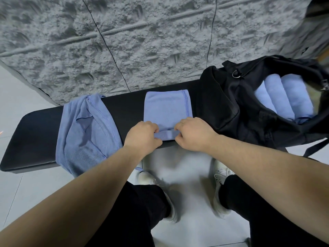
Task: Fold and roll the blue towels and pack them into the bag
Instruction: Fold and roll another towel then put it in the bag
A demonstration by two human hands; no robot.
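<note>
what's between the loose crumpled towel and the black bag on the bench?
Head view: the folded blue towel, its near edge being rolled by left hand and right hand, on the black bench.

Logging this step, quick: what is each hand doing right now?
Left hand: grips the folded towel's near edge.
Right hand: grips the same edge.

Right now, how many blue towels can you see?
5: three rolled blue cloth towels inside the black fabric bag, one folded towel being rolled by both hands, one crumpled towel left on the bench. More may be hidden in the bag.
</note>
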